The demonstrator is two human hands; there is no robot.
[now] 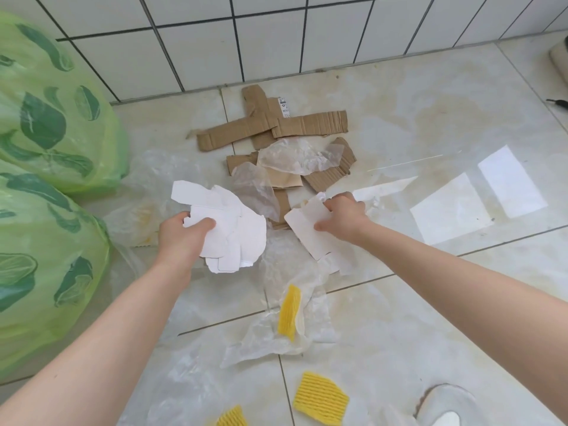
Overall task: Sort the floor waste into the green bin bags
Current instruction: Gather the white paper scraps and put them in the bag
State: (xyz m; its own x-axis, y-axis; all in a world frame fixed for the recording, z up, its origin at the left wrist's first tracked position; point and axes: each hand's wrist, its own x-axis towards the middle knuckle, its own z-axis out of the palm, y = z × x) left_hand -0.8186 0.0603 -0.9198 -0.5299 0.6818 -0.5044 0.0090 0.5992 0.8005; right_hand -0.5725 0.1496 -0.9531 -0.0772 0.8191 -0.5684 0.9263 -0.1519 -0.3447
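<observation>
My left hand (181,238) grips a stack of white paper scraps (233,229) above the floor. My right hand (342,218) pinches one more white paper piece (310,232) at its upper edge. Brown cardboard strips (276,124) lie crossed near the wall, with crumpled clear plastic film (295,158) over some of them. Two green bin bags with a leaf print stand at the left, one further back (58,112) and one nearer (46,272).
Yellow ribbed sponge pieces (321,401) (289,312) lie on the tiled floor close to me, one on clear plastic wrap (270,336). More clear film (144,210) lies by the bags. A white tiled wall (246,41) closes the back. A shoe tip (445,404) shows at bottom right.
</observation>
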